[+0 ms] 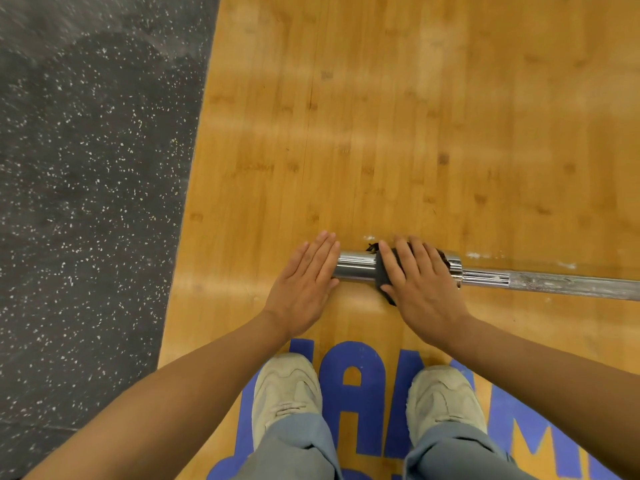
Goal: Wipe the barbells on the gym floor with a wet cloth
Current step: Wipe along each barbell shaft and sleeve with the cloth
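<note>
Head view: wooden platform fills centre and right, its edge meeting speckled rubber flooring at left. Barbell lies lower centre, running right. Left hand, fingers straight together, touches its end; right hand, fingers spread flat, presses dark cloth onto the sleeve.

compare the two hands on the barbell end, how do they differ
The left hand lies bare against the end of the barbell sleeve; the right hand presses a dark cloth onto the sleeve. The left sits at the tip, the right nearer the collar. Both have straight fingers.
</note>
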Tool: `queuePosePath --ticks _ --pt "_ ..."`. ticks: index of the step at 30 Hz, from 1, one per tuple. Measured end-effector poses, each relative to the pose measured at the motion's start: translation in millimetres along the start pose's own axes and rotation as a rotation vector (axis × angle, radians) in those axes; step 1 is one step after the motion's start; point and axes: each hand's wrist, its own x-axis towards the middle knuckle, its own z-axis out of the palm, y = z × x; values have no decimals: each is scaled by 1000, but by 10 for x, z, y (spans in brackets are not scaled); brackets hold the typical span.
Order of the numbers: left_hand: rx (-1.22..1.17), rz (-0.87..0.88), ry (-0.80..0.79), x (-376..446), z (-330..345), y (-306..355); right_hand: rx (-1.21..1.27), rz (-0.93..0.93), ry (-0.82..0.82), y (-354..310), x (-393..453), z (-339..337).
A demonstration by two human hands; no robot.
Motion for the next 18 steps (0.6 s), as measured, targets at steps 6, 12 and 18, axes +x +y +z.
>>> queuePosePath --ticks 6,12,18 --pt "4 -16 -27 51 -26 30 27 -24 37 -134 120 30" --pt "-39 59 -2 221 -31 176 -14 -108 56 169 -137 6" --pt "-58 24 -33 191 -36 205 -16 -53 67 40 -33 47"
